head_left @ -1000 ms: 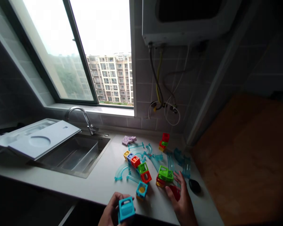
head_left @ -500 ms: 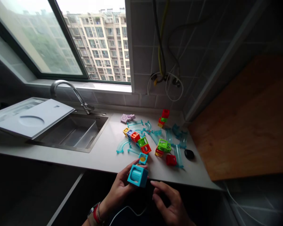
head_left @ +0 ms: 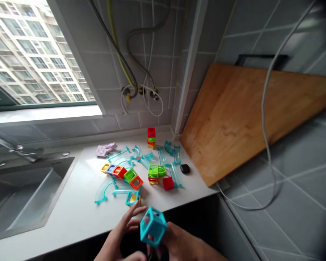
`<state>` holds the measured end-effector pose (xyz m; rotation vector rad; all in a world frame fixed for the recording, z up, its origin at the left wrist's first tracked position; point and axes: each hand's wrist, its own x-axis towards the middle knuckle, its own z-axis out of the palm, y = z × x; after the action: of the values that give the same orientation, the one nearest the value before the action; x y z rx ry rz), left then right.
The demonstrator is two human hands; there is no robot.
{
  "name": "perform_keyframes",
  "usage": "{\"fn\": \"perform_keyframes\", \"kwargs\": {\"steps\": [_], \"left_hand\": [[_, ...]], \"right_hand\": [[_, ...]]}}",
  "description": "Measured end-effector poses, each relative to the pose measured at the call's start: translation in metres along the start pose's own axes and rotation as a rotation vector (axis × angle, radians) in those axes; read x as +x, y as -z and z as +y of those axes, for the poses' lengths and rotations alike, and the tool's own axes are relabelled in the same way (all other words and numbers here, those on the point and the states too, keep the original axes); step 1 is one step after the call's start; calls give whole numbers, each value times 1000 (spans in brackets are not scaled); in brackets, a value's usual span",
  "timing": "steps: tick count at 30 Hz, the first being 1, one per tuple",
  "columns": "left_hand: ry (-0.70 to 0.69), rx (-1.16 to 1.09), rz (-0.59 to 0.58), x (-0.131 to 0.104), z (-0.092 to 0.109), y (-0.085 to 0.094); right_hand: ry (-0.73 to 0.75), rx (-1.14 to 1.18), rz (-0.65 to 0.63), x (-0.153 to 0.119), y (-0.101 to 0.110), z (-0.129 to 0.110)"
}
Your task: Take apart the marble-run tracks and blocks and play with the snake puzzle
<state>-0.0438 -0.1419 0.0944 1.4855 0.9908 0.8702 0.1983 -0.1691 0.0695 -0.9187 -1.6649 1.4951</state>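
A teal block [head_left: 153,227], cube-shaped with cut-out sides, is held above the dark space in front of the counter. My right hand [head_left: 178,239] grips it from the right and below, its fingertips partly hidden behind it. Just left of the block is my left hand [head_left: 122,232], fingers stretched and thumb apart, holding nothing. Beyond the left fingertips, a teal-framed block with a yellow inside [head_left: 132,198] rests near the counter edge. An orange block [head_left: 136,182] ends a row with a green block [head_left: 130,175], a red-orange block [head_left: 119,172], and blue and yellow ones.
Clear teal track pieces [head_left: 175,175] lie scattered over the white counter [head_left: 67,214]. Green blocks [head_left: 153,170], a red block [head_left: 168,183], a small stack [head_left: 151,132], lilac pieces [head_left: 105,149] and a black case [head_left: 185,169] share it. A sink [head_left: 29,195] is left, a wooden board [head_left: 233,123] right.
The teal block has passed from my left hand to my right and is turned differently. My left hand has opened. The view has swung to the right.
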Motion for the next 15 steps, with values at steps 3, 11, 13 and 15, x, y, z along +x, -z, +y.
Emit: {"fn": "perform_keyframes", "kwargs": {"steps": [3,11,13,15], "left_hand": [[-17,-8,103,9,3,4],[87,80,249,9,-13,20],[97,89,271,10,-15,21],[95,107,288,13,-16,23]], "right_hand": [[135,168,178,-4,18,-15],[-61,357,131,-13,44,-39],[-103,411,131,-15,41,-32],[-127,414,91,-15,36,-25]]}}
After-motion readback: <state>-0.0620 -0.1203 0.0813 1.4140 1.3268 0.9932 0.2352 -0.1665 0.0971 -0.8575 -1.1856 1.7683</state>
